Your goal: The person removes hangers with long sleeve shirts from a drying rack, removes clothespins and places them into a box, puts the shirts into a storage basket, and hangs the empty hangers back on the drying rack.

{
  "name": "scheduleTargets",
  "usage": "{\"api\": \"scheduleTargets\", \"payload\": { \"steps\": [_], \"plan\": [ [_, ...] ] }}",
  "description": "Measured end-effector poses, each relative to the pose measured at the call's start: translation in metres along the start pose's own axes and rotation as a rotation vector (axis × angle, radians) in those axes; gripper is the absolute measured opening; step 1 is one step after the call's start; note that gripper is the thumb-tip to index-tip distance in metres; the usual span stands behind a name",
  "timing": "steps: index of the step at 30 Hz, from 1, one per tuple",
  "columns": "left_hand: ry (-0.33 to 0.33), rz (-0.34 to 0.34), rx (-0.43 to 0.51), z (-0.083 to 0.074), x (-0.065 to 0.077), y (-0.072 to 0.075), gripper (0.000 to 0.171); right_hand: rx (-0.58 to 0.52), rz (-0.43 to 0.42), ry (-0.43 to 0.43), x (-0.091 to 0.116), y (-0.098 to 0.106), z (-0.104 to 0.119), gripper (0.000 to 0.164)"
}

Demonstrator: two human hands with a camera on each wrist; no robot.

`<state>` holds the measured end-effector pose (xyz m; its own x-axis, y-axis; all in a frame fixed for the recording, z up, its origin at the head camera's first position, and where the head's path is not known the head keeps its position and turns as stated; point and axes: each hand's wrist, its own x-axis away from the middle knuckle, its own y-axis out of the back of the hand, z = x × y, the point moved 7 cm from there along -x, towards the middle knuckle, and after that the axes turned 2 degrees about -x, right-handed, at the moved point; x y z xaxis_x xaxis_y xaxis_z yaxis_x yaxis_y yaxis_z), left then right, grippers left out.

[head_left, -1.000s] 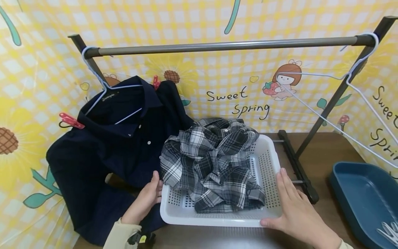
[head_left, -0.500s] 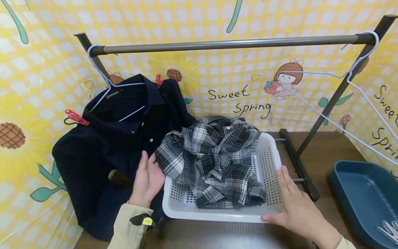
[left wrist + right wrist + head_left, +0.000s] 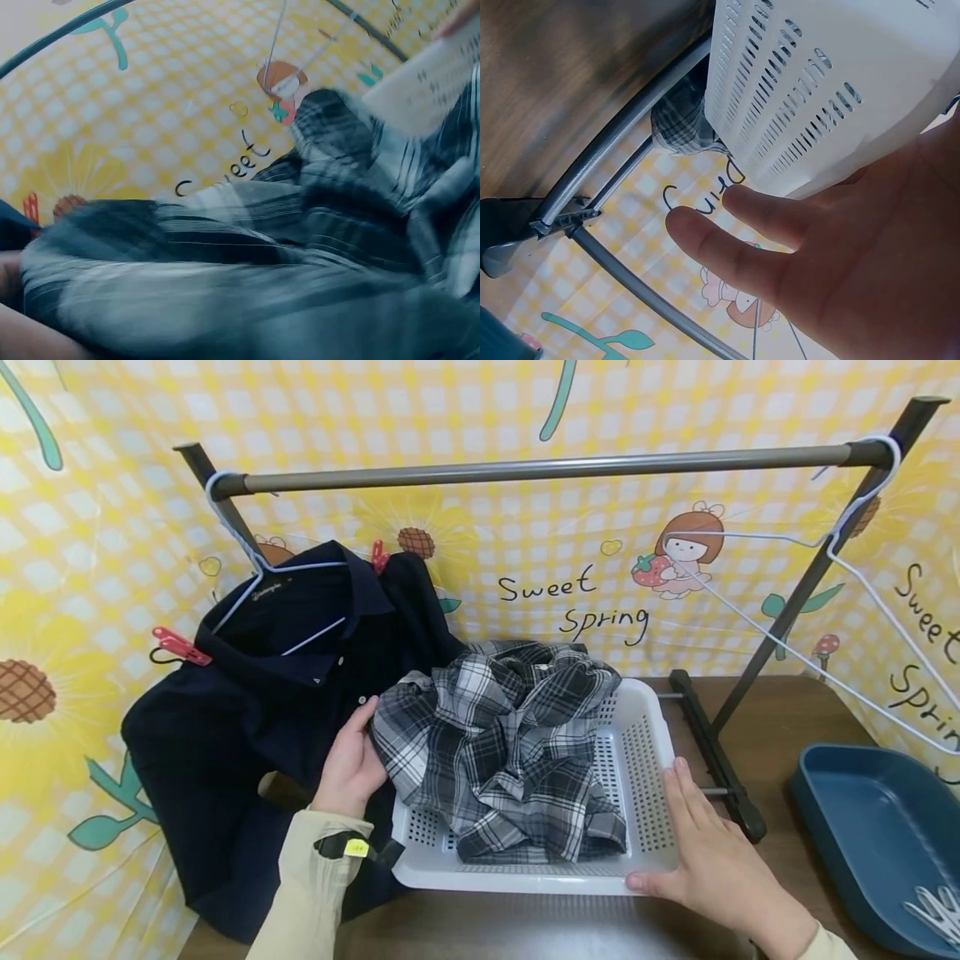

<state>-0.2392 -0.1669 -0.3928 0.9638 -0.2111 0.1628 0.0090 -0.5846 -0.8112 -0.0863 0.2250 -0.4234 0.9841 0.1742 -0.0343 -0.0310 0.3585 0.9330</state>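
A crumpled black, white and grey plaid shirt [image 3: 517,760] lies heaped in a white perforated plastic basket [image 3: 540,883]. Against its left side, where the cloth hangs over the rim, rests my left hand [image 3: 351,768], thumb up and fingertips partly hidden by the fabric. In the left wrist view that hand [image 3: 30,330] shows only at the lower left corner beside the shirt. My right hand [image 3: 712,852] lies along the basket's right wall with straight fingers and its thumb at the front rim. The right wrist view shows those fingers [image 3: 727,251] extended beside the basket.
A navy shirt [image 3: 255,735] hangs at left on a pale hanger with red clips [image 3: 180,646]. The rack's rod [image 3: 540,468] spans behind the basket. At right are a bare hanger [image 3: 795,541] and a blue tub [image 3: 877,827] holding white clips [image 3: 937,910].
My left hand has left the basket's left wall and risen to the plaid shirt's overhanging side. That side of the shirt has lifted slightly. My right hand has stayed at the basket.
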Motion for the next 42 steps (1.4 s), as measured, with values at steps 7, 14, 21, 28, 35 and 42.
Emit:
{"api": "scheduleTargets", "payload": {
  "steps": [7,14,21,28,35,42],
  "plan": [
    [-0.323,0.162,-0.394,-0.018,0.018,-0.042,0.007,0.01,0.001,0.004,-0.001,0.0,0.002,0.142],
    [-0.687,0.185,-1.346,0.003,0.039,-0.109,0.015,0.01,0.0,0.005,0.0,-0.001,0.002,0.141],
    [-1.175,0.166,-1.978,0.058,0.06,-0.187,0.017,0.008,0.003,0.004,-0.001,-0.002,0.002,0.14],
    [-1.077,0.377,-2.416,0.135,0.065,-0.229,0.029,0.007,-0.001,0.029,-0.001,-0.001,0.002,0.138],
    [-0.028,1.151,-2.33,0.21,0.059,-0.192,0.056,0.01,0.028,0.016,0.0,-0.002,0.002,0.137],
    [-0.479,0.968,-2.508,0.192,0.055,-0.182,0.046,0.011,0.003,0.026,0.0,-0.003,0.003,0.138]
  ]
}}
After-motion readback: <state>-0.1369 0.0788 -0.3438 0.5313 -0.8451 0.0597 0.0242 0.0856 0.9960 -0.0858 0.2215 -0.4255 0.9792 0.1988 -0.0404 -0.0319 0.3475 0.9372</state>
